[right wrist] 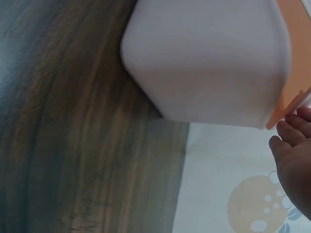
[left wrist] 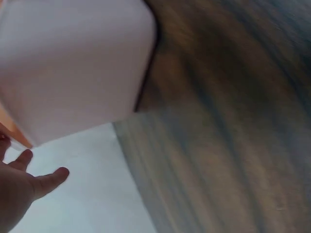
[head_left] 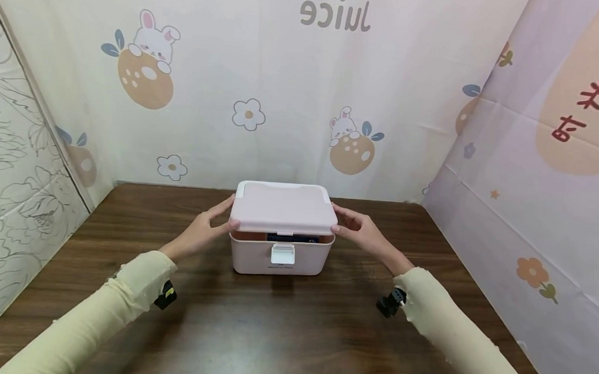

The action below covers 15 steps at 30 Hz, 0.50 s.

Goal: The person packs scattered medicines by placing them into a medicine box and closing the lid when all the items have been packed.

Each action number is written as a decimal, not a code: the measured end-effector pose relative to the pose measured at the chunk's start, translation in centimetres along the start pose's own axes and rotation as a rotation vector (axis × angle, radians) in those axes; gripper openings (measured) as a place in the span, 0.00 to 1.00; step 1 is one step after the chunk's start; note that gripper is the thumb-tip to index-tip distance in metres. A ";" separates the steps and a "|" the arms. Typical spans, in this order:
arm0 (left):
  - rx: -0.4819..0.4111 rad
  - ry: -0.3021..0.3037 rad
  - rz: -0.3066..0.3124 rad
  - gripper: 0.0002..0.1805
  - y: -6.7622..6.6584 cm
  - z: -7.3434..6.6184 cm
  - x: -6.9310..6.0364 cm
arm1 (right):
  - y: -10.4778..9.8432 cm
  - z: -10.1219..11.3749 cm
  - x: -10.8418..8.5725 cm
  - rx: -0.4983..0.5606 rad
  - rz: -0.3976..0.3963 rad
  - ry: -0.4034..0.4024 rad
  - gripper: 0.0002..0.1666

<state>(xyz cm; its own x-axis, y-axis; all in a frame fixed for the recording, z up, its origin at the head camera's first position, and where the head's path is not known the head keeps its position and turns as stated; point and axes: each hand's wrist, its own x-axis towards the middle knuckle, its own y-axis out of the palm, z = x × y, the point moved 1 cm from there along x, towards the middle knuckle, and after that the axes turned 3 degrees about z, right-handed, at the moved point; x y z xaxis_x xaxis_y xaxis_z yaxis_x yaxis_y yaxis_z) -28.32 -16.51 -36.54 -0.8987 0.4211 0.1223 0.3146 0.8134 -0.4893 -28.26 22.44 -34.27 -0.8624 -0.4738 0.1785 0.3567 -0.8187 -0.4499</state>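
Observation:
A pale pink plastic storage box (head_left: 248, 257) stands on the table, its lid (head_left: 284, 210) raised a little at the front. Through the gap shows a dark blue item (head_left: 294, 238) against an orange inside; its kind cannot be told. At the front, the white latch (head_left: 283, 255) hangs unfastened. My left hand (head_left: 197, 234) holds the lid's left end, thumb near the front corner and fingers farther back. The right hand (head_left: 369, 240) grips the lid's right end likewise. Each wrist view shows the box side (left wrist: 82, 77) (right wrist: 204, 63), with fingertips by the rim.
The dark wooden table (head_left: 253, 330) reaches back to a printed curtain (head_left: 281, 147). Another printed cloth (head_left: 504, 207) hangs along the right, and a flower-line panel (head_left: 19, 169) borders the left. Small black devices (head_left: 166, 295) sit at both wrists.

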 end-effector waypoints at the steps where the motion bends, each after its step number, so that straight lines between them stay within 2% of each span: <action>1: 0.013 0.009 -0.002 0.43 0.1 0.4 -0.1 | 0.1 -0.2 -0.1 0.003 0.010 -0.012 0.36; 5: 0.053 0.049 0.006 0.45 0.5 1.3 -0.4 | 0.5 -0.6 -0.6 -0.009 0.018 -0.019 0.39; 9: 0.048 0.067 0.012 0.46 0.7 1.6 -0.4 | 0.6 -0.8 -0.6 -0.016 0.016 0.000 0.40; 12: 0.047 0.045 0.025 0.45 0.8 1.3 -0.5 | 0.4 -0.7 -0.6 -0.013 0.010 0.026 0.39; 15: 0.150 0.014 -0.005 0.43 0.7 0.4 -1.1 | 0.0 -0.6 -0.9 -0.019 -0.026 0.066 0.35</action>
<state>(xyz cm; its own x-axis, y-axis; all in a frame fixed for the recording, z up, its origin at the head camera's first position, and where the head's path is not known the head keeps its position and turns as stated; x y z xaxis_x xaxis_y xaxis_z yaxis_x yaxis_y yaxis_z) -27.24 -16.56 -37.42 -0.8954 0.4239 0.1362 0.2604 0.7467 -0.6120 -27.76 23.09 -34.98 -0.8933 -0.4293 0.1329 0.3270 -0.8239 -0.4628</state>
